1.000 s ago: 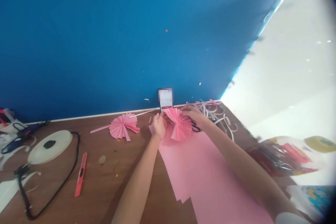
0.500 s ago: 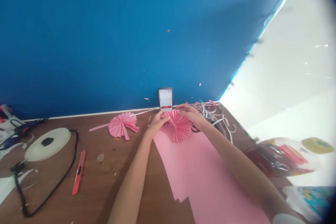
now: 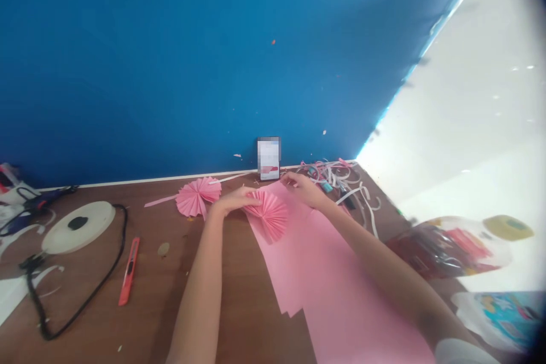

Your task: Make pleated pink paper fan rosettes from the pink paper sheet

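A round pink rosette of pleated paper [image 3: 268, 216] is pinched at its left edge by my left hand [image 3: 239, 199], over a large pink paper sheet [image 3: 341, 284]. My right hand [image 3: 302, 189] is apart from the rosette, above the sheet's far end. Its fingers are loosely bent and slightly apart, with nothing visible in them. A second pleated pink rosette [image 3: 198, 196], with paper strips sticking out, lies on the table to the left of my left hand. Behind both hands, a phone [image 3: 268, 158] leans upright against the wall.
A red utility knife [image 3: 129, 273] lies on the brown table [image 3: 149, 327] at left, near a pale disc [image 3: 79, 227] and a black cord [image 3: 91, 301]. Tangled paper strips [image 3: 341, 179] are heaped at back right. Plastic packages [image 3: 456, 244] lie at far right. A blue wall [image 3: 191, 68] bounds the back.
My right hand has let go of the rosette and is now apart from it. My left hand has moved left and slightly nearer with the rosette.
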`<state>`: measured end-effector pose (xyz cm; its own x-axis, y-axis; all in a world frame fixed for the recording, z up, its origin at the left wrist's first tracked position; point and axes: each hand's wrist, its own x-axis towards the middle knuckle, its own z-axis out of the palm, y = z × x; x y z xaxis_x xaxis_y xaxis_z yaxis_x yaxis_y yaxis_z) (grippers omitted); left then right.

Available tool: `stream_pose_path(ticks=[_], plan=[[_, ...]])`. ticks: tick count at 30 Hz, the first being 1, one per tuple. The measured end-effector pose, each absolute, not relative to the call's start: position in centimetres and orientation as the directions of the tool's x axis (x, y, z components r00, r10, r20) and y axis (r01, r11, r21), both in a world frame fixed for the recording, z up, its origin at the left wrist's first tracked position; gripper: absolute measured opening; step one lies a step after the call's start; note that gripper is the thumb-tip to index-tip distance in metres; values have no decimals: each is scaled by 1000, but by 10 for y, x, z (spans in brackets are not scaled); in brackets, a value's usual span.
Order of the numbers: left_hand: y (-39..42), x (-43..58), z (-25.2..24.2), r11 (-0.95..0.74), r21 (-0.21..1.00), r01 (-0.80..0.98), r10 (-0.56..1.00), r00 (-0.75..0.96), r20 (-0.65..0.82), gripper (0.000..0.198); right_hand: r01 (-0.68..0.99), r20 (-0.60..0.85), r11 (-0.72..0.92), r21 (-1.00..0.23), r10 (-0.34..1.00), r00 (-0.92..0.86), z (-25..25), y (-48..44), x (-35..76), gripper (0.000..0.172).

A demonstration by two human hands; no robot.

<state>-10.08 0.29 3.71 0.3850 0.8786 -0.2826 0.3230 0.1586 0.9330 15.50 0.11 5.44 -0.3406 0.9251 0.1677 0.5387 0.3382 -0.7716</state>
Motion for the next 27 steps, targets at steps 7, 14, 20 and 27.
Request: stream_pose_path(ticks=[7,14,20,27], plan=[[0,-129,40,260,917,303,832,412,-372,52,755,-100,415,-507,842,-530,50,3,171,36],[5,-116,40,131,903,410,882,367,-295,46,755,-243,529,-386,732,-637,66,-12,164,30],[-1,-116,44,100,954,284,868,444,-224,43,774,-158,548,-318,774,-613,58,-12,160,27],[-9,-119,53,192,981,19,808,565,-169,42,786,-5,570,-238,809,-588,35,3,164,54]])
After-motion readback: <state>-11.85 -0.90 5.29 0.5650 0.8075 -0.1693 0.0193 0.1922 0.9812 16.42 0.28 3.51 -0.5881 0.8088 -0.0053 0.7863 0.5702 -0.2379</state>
